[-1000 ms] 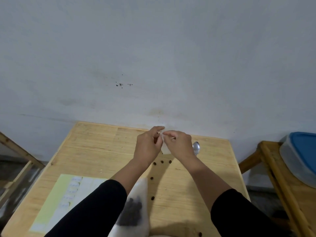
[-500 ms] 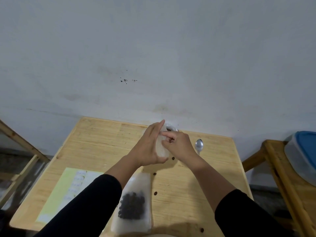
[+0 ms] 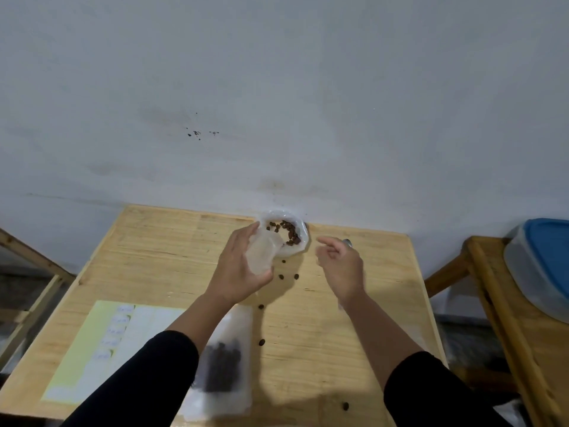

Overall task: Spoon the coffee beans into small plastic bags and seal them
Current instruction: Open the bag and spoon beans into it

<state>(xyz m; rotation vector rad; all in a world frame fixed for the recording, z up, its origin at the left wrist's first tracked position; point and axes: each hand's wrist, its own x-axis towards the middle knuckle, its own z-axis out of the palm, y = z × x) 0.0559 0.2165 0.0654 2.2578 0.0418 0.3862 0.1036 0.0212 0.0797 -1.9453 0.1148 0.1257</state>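
Grey wall, wooden table (image 3: 160, 260). My left hand (image 3: 243, 266) grips small empty bag (image 3: 261, 252), mouth held up for filling. Right hand (image 3: 338, 263) loose, holding nothing, near spoon (image 3: 348, 242). Coffee beans (image 3: 284, 231) in open bag against wall; filled bag (image 3: 223, 362) lies near me.

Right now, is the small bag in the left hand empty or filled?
Looks empty: the small bag in the left hand shows clear, with no dark beans inside.
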